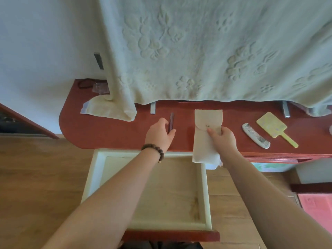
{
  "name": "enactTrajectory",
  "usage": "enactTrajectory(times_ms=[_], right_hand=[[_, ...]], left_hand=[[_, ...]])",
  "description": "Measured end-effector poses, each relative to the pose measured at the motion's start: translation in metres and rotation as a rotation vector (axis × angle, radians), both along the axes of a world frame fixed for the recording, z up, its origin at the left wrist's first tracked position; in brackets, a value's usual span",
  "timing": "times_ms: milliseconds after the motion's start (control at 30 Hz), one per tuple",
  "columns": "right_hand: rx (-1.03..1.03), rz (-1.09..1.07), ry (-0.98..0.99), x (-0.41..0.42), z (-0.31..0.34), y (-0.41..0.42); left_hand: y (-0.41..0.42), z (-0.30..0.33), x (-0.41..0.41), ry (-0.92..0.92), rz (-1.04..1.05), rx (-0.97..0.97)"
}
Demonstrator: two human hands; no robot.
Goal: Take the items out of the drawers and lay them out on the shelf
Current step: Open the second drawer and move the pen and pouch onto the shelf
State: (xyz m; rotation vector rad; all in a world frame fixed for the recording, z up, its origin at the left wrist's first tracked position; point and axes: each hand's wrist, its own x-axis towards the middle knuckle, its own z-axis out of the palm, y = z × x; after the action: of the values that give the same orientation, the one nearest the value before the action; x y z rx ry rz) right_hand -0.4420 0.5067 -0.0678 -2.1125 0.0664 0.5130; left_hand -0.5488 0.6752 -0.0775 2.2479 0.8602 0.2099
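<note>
A drawer with pale inner walls stands pulled out below the red shelf; its bottom shows nothing inside. My left hand, with a bead bracelet on the wrist, grips a thin dark stick-like object that rests on the shelf. My right hand holds a beige cloth pouch with a snap flap, its upper part over the shelf and its lower end hanging over the drawer.
A white comb and a yellow hand mirror lie on the shelf at the right. A large pale embossed cloth hangs over the back. A small dark object and a plastic wrapper sit at the shelf's far left. Pink mat on the floor at right.
</note>
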Motion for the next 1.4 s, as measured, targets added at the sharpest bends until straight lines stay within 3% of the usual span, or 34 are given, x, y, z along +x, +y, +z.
enactTrajectory(times_ms=[233,400,500,633,800,967,1100,1167,1233,1400], right_hand=[[-0.033,-0.022,-0.011,0.047,-0.016,0.018],[-0.223,0.076,-0.064,0.056,-0.028,0.025],[-0.357,0.104,-0.087,0.055,-0.034,0.021],[-0.387,0.166,-0.100,0.055,-0.038,0.015],[-0.402,0.235,-0.132,0.043,-0.037,0.006],[-0.394,0.243,-0.373,-0.006,-0.037,0.002],[-0.236,0.300,-0.543,-0.074,-0.037,0.020],[-0.202,0.445,-0.491,-0.113,-0.044,0.035],[-0.196,0.567,-0.305,-0.146,-0.057,0.054],[-0.301,0.618,0.159,-0.199,-0.088,0.114]], left_hand=[[0.005,-0.020,0.045,0.249,-0.034,0.163],[0.005,-0.029,0.045,0.342,-0.001,0.178],[0.006,-0.034,0.043,0.342,0.017,0.163],[0.005,-0.034,0.040,0.332,0.017,0.190],[0.014,-0.027,0.008,0.183,0.034,0.241],[0.049,-0.036,-0.051,0.058,0.054,0.341],[0.083,-0.050,-0.084,0.158,0.042,0.394],[0.095,-0.058,-0.095,0.231,0.003,0.393],[0.102,-0.068,-0.103,0.294,-0.060,0.404],[0.109,-0.077,-0.112,0.381,-0.166,0.425]])
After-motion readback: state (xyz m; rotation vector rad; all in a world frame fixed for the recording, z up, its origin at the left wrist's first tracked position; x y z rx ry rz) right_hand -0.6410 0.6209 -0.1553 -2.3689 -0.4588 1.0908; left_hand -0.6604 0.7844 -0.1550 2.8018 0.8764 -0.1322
